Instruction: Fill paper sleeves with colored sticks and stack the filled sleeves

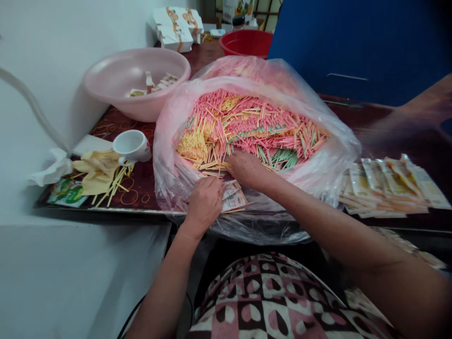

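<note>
While the two hands are kept apart at the near side of the bag, the left hand [204,205] is pressed on a bundle of printed paper packets [233,195], though a grip cannot be told, and the right hand [249,169] is laid at the edge of pink, yellow and green sticks [247,127], heaped inside a clear plastic bag [169,160]. A pink basin [137,80] is seen far left, a red basin [245,42] beyond, a white cup [132,146] left, and more paper packets [391,186] are fanned out right on a dark patterned table [137,188].
</note>
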The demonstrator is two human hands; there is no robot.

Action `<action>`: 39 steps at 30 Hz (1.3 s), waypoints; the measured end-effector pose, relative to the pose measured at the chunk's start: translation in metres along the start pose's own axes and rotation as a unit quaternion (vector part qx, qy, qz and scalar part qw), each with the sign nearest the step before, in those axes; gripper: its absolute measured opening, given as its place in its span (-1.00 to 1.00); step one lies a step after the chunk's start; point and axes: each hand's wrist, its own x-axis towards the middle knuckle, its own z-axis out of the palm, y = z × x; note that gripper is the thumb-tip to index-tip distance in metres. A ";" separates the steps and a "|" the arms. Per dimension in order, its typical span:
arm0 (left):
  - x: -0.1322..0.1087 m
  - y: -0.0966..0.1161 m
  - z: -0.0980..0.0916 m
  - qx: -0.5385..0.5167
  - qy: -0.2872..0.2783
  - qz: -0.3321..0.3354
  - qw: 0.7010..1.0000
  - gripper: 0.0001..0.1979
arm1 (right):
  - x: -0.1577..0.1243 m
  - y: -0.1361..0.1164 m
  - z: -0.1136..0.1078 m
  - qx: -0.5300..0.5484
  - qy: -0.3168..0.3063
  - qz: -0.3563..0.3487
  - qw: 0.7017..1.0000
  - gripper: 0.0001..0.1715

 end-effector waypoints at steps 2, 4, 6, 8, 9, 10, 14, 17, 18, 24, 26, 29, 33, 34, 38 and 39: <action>0.000 0.000 0.000 0.005 0.002 0.001 1.000 -0.73 | 0.001 0.001 0.003 -0.009 0.004 -0.017 1.000 -0.67; 0.000 0.000 0.000 0.005 0.002 0.001 1.000 -0.72 | 0.002 0.004 0.005 -0.009 0.013 -0.030 0.999 -0.69; 0.000 0.000 0.000 0.001 0.002 -0.001 1.000 -0.71 | 0.003 0.008 0.007 0.018 0.015 -0.025 0.999 -0.71; 0.000 0.000 0.000 -0.001 0.003 -0.003 1.000 -0.71 | 0.003 0.013 0.007 0.080 0.023 0.009 0.996 -0.76; -0.001 0.000 0.001 -0.002 0.005 -0.003 1.000 -0.71 | 0.003 0.016 0.007 0.124 0.033 0.030 0.991 -0.80; -0.001 -0.001 0.001 -0.003 0.006 -0.002 1.000 -0.70 | 0.002 0.019 0.008 0.176 0.048 0.048 0.982 -0.81; -0.001 -0.003 0.001 -0.026 0.009 -0.008 1.000 -0.70 | -0.006 0.030 0.012 0.410 0.106 0.062 0.904 -0.77; 0.000 -0.005 0.001 -0.083 0.017 -0.024 0.996 -0.74 | -0.012 0.036 0.014 0.485 0.115 0.045 0.866 -0.74; 0.000 -0.006 0.000 -0.109 0.027 -0.029 0.993 -0.75 | -0.013 0.037 0.015 0.487 0.116 0.040 0.864 -0.71; 0.003 -0.003 -0.011 -0.240 0.132 -0.099 0.957 -0.83 | -0.015 0.035 0.015 0.472 0.173 0.045 0.863 -0.75; 0.004 -0.001 -0.014 -0.271 0.149 -0.128 0.942 -0.85 | -0.017 0.032 0.019 0.478 0.182 0.031 0.859 -0.77; 0.006 0.001 -0.015 -0.303 0.157 -0.184 0.922 -0.83 | -0.021 0.031 0.025 0.478 0.149 0.020 0.865 -0.75; 0.006 -0.001 -0.011 -0.341 0.154 -0.204 0.905 -0.77 | -0.025 0.035 0.020 0.435 0.168 0.039 0.884 -0.74; 0.006 -0.001 -0.010 -0.350 0.153 -0.204 0.901 -0.76 | -0.025 0.035 0.018 0.434 0.183 0.037 0.881 -0.75; 0.008 0.002 -0.006 -0.407 0.154 -0.229 0.871 -0.74 | -0.026 0.032 0.016 0.489 0.248 0.024 0.836 -0.74; 0.009 0.003 -0.005 -0.431 0.157 -0.238 0.856 -0.73 | -0.026 0.031 0.019 0.496 0.251 0.022 0.831 -0.74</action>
